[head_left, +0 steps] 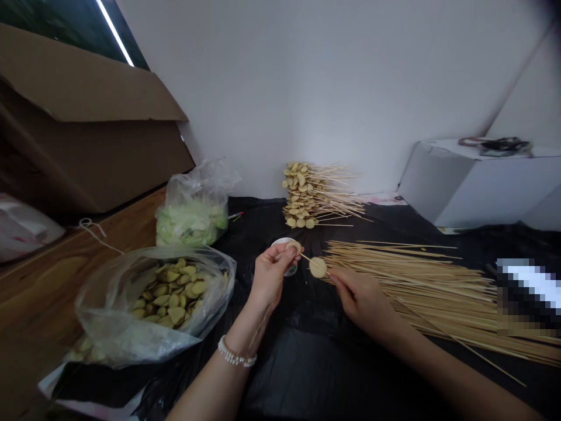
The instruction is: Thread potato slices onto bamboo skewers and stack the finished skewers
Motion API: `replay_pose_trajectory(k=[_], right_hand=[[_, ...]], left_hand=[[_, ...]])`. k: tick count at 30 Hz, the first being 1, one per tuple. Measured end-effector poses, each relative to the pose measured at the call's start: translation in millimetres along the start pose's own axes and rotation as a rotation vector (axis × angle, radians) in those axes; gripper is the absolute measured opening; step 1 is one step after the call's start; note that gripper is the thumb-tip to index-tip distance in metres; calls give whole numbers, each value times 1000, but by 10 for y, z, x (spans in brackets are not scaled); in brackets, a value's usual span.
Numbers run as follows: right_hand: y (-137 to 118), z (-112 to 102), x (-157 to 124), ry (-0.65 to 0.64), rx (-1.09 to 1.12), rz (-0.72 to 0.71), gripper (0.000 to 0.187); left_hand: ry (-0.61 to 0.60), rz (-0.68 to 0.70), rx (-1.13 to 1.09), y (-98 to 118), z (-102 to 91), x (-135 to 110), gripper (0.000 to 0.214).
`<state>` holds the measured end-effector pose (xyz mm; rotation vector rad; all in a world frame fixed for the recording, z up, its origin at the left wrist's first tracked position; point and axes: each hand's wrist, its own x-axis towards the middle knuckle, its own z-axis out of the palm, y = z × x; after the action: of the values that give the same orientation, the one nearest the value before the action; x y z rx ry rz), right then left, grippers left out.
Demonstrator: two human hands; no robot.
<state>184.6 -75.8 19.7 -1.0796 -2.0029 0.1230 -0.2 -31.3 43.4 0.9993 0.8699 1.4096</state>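
Between the thumb and fingers of my left hand (270, 273) is a round, pale potato slice (293, 247). My right hand (360, 293) pinches a thin wooden skewer (305, 257), which carries another potato slice (318, 267) just ahead of the fingertips. The skewer's tip meets the slice in my left hand; how deep it goes in is hidden. Behind that hand, a small white cup (280, 240) is partly covered. Many loose bamboo skewers (421, 286) lie beside and beyond my right hand. Filled potato skewers (302, 202) are stacked near the wall.
An open plastic bag (109, 304) of potato slices stands at left, with a bag of pale green vegetables (190, 219) behind it. A large cardboard box (96, 158) is further left. At right stands a white box (460, 187) with cords on top. Black plastic sheeting (298, 362) covers the table.
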Motion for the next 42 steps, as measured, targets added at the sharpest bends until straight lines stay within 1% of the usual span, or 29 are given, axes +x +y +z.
replay_pose_trajectory(k=[4, 9, 11, 14, 16, 21, 26, 28, 31, 33, 35, 37, 39, 40, 42], right_hand=[[18, 24, -9, 32, -16, -35, 22], [26, 10, -5, 92, -39, -79, 20], [27, -4, -4, 97, -27, -81, 20], [26, -28, -2, 90, -2, -69, 19], [17, -44, 1, 75, 14, -63, 19], [-28, -75, 15, 21, 71, -43, 18], [-36, -72, 21, -15, 81, -53, 18], [-23, -54, 9, 6, 51, -84, 19], [-12, -23, -12, 81, -24, -132, 19], [-24, -22, -13, 104, -29, -141, 20], [-54, -43, 4, 71, 29, -102, 19], [-88, -78, 32, -9, 110, -24, 21], [-113, -106, 55, -85, 171, 50, 27], [-118, -112, 61, -99, 188, 71, 28], [-114, -103, 57, -76, 200, 75, 24]], left_hand=[[-4, -14, 35, 3, 14, -15, 24], [-55, 9, 88, 39, 42, -32, 27], [-80, 59, 200, 55, 51, -51, 32], [-89, 173, 410, 70, 51, -84, 38], [-87, 225, 471, 74, 41, -98, 38], [-100, 216, 441, 72, 7, -87, 43], [-27, 287, 511, 38, 35, -88, 40], [-1, 297, 515, 4, 58, -92, 39], [22, 299, 508, -50, 83, -95, 39], [25, 298, 499, -73, 93, -98, 39], [24, 293, 482, -84, 101, -104, 38], [19, 289, 476, -83, 110, -114, 38], [16, 293, 480, -76, 121, -127, 39], [14, 297, 480, -73, 127, -134, 40], [12, 300, 472, -68, 139, -147, 40]])
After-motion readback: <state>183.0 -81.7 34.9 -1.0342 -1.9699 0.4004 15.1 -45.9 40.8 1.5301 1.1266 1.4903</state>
